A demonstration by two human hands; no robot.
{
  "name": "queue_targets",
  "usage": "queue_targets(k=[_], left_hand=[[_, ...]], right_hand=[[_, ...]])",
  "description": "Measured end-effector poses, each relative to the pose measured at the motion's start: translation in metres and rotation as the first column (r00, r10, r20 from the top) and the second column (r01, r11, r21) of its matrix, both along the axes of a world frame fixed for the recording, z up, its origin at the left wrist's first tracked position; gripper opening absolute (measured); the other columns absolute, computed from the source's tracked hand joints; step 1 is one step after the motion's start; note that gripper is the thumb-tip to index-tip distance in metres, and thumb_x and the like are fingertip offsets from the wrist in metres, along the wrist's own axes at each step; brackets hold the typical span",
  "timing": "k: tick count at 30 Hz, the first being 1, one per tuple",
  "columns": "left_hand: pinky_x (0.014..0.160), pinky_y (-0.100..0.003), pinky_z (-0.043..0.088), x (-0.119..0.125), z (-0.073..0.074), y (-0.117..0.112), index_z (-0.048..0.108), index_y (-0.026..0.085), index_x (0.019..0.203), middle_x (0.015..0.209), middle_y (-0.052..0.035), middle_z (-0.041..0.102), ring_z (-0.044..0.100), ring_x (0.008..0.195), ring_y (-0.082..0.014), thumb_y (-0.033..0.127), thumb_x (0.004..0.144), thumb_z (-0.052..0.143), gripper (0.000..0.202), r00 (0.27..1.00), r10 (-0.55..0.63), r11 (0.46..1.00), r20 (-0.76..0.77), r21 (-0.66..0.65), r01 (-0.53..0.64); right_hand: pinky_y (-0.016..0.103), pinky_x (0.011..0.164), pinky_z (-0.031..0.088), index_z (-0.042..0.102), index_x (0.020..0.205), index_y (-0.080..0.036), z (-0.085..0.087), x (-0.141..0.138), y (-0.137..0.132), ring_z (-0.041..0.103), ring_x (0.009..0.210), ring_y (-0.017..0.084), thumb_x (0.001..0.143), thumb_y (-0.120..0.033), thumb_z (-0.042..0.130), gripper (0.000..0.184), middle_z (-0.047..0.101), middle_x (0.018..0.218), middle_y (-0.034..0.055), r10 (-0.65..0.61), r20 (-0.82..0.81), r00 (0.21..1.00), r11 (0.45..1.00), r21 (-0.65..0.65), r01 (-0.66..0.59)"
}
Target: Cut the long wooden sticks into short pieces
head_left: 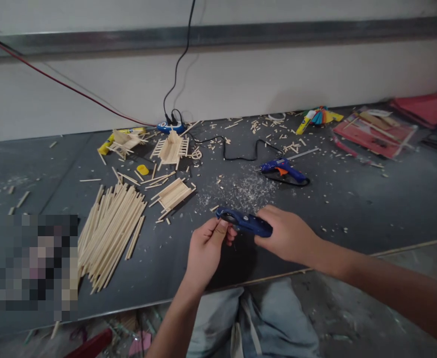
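My right hand (285, 231) is wrapped round the handles of a dark blue hand cutter (246, 222), which points left with its curved jaw. At that jaw my left hand (209, 248) is pinched closed, thumb on top. Whatever lies between the left fingertips is too small or hidden to make out. Both hands are above the near edge of the dark table (173, 278). To their left sits a small tray-like piece built from wooden sticks (174, 194). A blue glue gun (283, 170) lies beyond my right hand.
A big pile of wooden sticks (112, 233) lies at left. Two stick-built models, a chair-like one (171, 148) and another (126, 142), stand farther back. A blue power strip (170, 128) is near the wall. Red packets (375, 134) lie at right; offcuts and white shavings (244, 191) are scattered about.
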State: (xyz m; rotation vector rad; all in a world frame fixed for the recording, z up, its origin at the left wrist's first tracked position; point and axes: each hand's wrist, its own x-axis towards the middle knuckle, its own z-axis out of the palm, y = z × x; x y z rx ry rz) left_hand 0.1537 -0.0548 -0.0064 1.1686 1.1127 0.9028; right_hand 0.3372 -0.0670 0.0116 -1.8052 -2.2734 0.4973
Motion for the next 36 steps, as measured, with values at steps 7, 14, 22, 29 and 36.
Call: queue_targets(k=[7, 14, 22, 29, 36], left_hand=[[0.056, -0.021, 0.041, 0.004, 0.006, 0.0, 0.059, 0.015, 0.066, 0.062, -0.001, 0.059, 0.053, 0.058, -0.0118, 0.033, 0.083, 0.047, 0.027, 0.974, -0.044, 0.993, -0.221, 0.102, 0.068], [0.057, -0.022, 0.045, 0.002, 0.006, 0.002, 0.063, 0.014, 0.077, 0.065, -0.0019, 0.063, 0.054, 0.058, -0.0112, 0.033, 0.08, 0.052, 0.022, 0.998, 0.017, 0.999, -0.06, 0.039, -0.015], [0.06, -0.022, 0.045, -0.001, 0.005, 0.002, 0.062, 0.014, 0.077, 0.069, -0.0025, 0.062, 0.054, 0.061, -0.0104, 0.028, 0.083, 0.05, 0.02, 0.997, 0.003, 0.999, 0.076, 0.038, -0.006], [0.061, -0.02, 0.04, -0.004, -0.001, 0.004, 0.059, 0.015, 0.065, 0.062, 0.0001, 0.058, 0.052, 0.062, -0.0106, 0.025, 0.083, 0.05, 0.023, 0.997, 0.003, 0.99, -0.082, 0.139, 0.008], [0.059, -0.017, 0.038, -0.006, -0.003, 0.008, 0.059, 0.014, 0.064, 0.061, 0.0015, 0.057, 0.051, 0.06, -0.0092, 0.023, 0.083, 0.048, 0.024, 0.984, 0.022, 0.971, -0.175, 0.24, 0.021]], right_hand=[[0.026, 0.064, 0.036, 0.053, 0.082, -0.019, 0.004, -0.005, 0.005, 0.053, 0.074, 0.017, 0.069, -0.021, 0.053, 0.013, 0.054, 0.08, 0.0023, -0.013, -0.089, 0.996, 1.0, -0.023, 0.011], [0.025, 0.059, 0.035, 0.049, 0.074, -0.02, 0.004, 0.0, 0.014, 0.051, 0.066, 0.015, 0.07, -0.025, 0.054, 0.008, 0.053, 0.074, 0.0006, -0.086, -0.091, 0.992, 0.996, -0.014, 0.085], [0.033, 0.08, 0.041, 0.048, 0.105, -0.021, 0.015, 0.001, 0.01, 0.053, 0.091, 0.021, 0.067, -0.023, 0.055, 0.039, 0.055, 0.098, 0.0058, -0.022, -0.158, 0.987, 1.0, -0.003, 0.022], [0.037, 0.084, 0.04, 0.048, 0.108, -0.02, 0.014, 0.0, 0.006, 0.052, 0.094, 0.024, 0.065, -0.024, 0.056, 0.045, 0.054, 0.101, 0.0074, 0.01, -0.126, 0.992, 1.0, -0.008, -0.011], [0.033, 0.071, 0.041, 0.052, 0.096, -0.021, 0.018, -0.002, 0.01, 0.052, 0.082, 0.021, 0.065, -0.026, 0.057, 0.033, 0.054, 0.09, 0.005, -0.003, -0.095, 0.995, 0.999, -0.039, -0.001]])
